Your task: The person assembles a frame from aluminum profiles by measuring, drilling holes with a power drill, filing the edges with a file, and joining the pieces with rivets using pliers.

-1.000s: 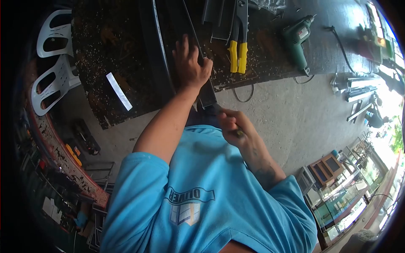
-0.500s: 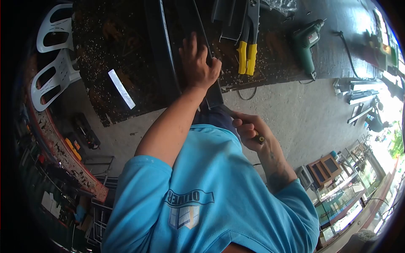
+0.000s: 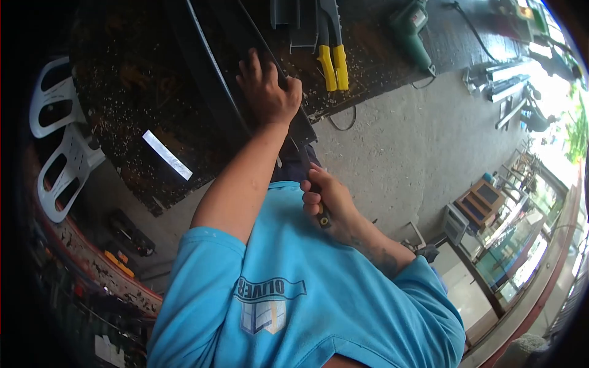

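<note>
My left hand [image 3: 268, 92] lies palm down with fingers spread on a long dark metal profile [image 3: 300, 127] at the table's edge. My right hand [image 3: 331, 195] is wrapped round the dark handle of a flat tool [image 3: 305, 157], which looks like a file. The handle's butt shows a yellow ring. The tool's blade points up toward the near end of the profile; whether it touches cannot be made out. Left of my left hand runs another long dark piece with a shiny edge [image 3: 211, 52].
On the dark table [image 3: 123, 122] are yellow-handled snips [image 3: 333, 67], a green drill [image 3: 416, 40], a short silver strip [image 3: 167, 155] and scattered shavings. White plastic chairs [image 3: 61, 175] stand at the left. Metal profiles [image 3: 509, 86] lie at the right.
The view has shifted, so the table items sit further left. My right hand has moved left with the tool, which now stands more upright in view. My left hand remains on the profile.
</note>
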### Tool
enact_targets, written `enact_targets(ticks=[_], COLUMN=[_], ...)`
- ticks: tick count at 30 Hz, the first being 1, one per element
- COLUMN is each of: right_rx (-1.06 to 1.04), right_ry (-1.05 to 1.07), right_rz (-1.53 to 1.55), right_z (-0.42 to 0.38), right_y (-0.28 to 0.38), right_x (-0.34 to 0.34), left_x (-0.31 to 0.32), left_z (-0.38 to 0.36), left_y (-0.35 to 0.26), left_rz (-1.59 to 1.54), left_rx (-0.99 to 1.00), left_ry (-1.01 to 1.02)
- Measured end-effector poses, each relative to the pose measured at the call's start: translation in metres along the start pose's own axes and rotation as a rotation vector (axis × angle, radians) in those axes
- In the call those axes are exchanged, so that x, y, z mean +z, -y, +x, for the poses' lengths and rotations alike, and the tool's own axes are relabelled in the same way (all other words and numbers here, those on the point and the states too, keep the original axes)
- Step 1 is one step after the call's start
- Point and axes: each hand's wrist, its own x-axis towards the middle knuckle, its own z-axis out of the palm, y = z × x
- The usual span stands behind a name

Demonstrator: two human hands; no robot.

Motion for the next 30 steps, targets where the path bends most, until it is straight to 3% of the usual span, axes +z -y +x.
enact_targets(ticks=[5,8,10,12,14,16,19,22,24,26,28,30], right_rx=[-0.162,-0.205,-0.202,-0.39,-0.583,-0.66,-0.732,-0.803,-0.966,-1.073,-1.169,-1.203], right_ry=[-0.023,0.022,0.292,0.369,-0.077,-0.286,-0.288,-0.273,-0.396,-0.416,-0.405,-0.366], right_rz=[-0.003,0.033,0.055,-0.072,-0.12,-0.066,0.006,-0.083,-0.416,-0.537,-0.697,-0.75], right_z=[0.019,-0.01,-0.018,-0.021,-0.027,-0.023,-0.016,-0.019,-0.021,-0.018,-0.02,-0.024], right_y=[-0.016,-0.02,-0.036,-0.052,-0.068,-0.074,-0.061,-0.047,-0.026,0.0,0.028,0.056], right_x=[0.01,-0.016,-0.061,-0.101,-0.116,-0.128,-0.129,-0.116,-0.104,-0.092,-0.083,-0.07], left_x=[-0.002,0.001,-0.004,-0.03,-0.027,-0.041,-0.072,-0.09,-0.105,-0.115,-0.09,-0.09], left_z=[0.002,0.0,0.001,0.003,0.001,0.01,0.032,0.042,0.049,0.052,0.058,0.071], left_y=[-0.004,0.0,0.001,-0.005,0.003,0.009,0.008,0.018,0.016,0.011,0.038,0.038], left_rz=[0.012,0.011,0.06,-0.044,-0.191,-0.146,0.149,0.236,0.304,0.229,0.232,0.186], left_rx=[0.009,0.037,0.027,0.019,0.003,0.05,0.054,0.079,0.051,-0.188,-0.29,-0.208], left_ry=[0.016,-0.022,-0.016,0.01,-0.029,-0.017,0.222,0.293,0.268,0.238,0.17,0.134])
